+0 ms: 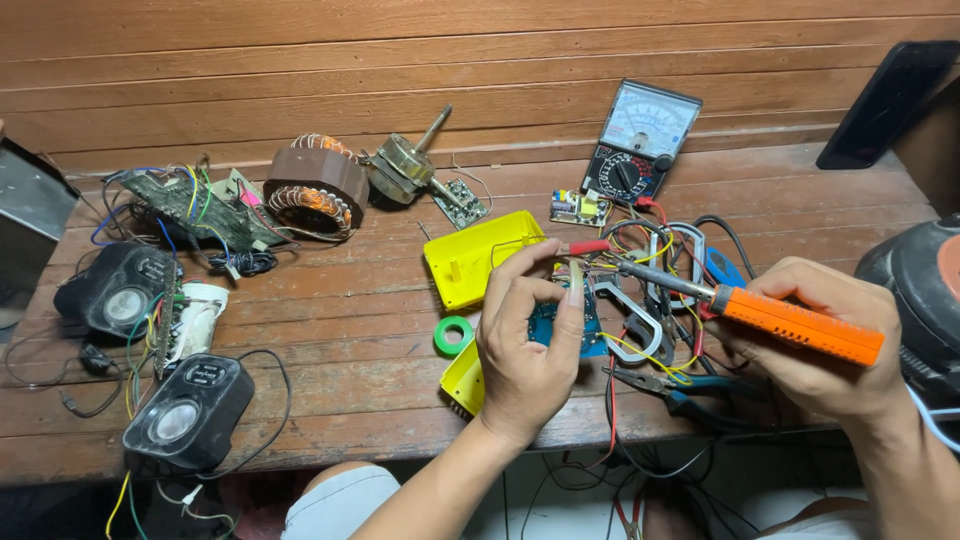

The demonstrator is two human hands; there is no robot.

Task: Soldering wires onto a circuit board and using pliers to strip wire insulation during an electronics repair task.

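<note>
closest to me, my left hand (527, 345) is curled with the thumb and fingertips pinched around a small blue circuit board (560, 325), tilting it up off the wooden table (350, 330), i judge so the joint faces the iron. my right hand (815, 345) is wrapped shut around the orange soldering iron (790, 322), held like a pen, its metal tip angled in toward the top edge of the board near the left fingertips; whether tip and board touch i cannot tell. a red-sleeved wire (590, 247) runs just above those fingertips. behind the left hand lies an open yellow plastic housing (478, 258), with a second yellow piece (463, 380) tucked under the wrist, and a green tape roll (453, 335) between them. blue-handled pliers (690, 395) rest under the iron amid tangled wires, near at hand. further back an analog multimeter (640, 140) leans against the plank wall. off to the left, well apart, sit a copper-wound motor stator (315, 188), a green board with loose wires (195, 205) and two black speakers (185, 410).
</note>
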